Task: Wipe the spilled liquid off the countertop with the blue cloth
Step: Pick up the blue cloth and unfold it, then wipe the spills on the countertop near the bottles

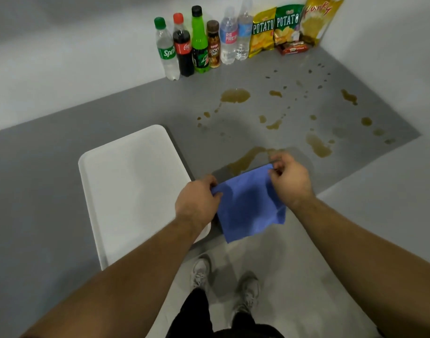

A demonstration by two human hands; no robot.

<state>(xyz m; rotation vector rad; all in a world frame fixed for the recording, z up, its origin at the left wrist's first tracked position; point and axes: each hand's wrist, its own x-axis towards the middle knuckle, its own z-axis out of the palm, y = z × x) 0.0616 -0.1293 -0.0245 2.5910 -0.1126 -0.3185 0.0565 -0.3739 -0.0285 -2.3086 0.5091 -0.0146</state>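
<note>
The blue cloth [248, 203] hangs spread between both hands over the front edge of the grey countertop [62, 154]. My left hand [197, 203] pinches its left top corner. My right hand [290, 179] pinches its right top corner. Brown spilled liquid lies on the countertop: a long puddle [245, 159] just beyond the cloth, a round puddle [234, 95] further back, a streak [317, 145] to the right, and several small drops [348, 96] toward the far right corner.
A white tray [126, 186] lies on the counter left of the cloth. Several drink bottles [199, 42] and snack bags [287, 25] stand along the back wall. Below the counter edge I see the floor and my shoes [223, 284].
</note>
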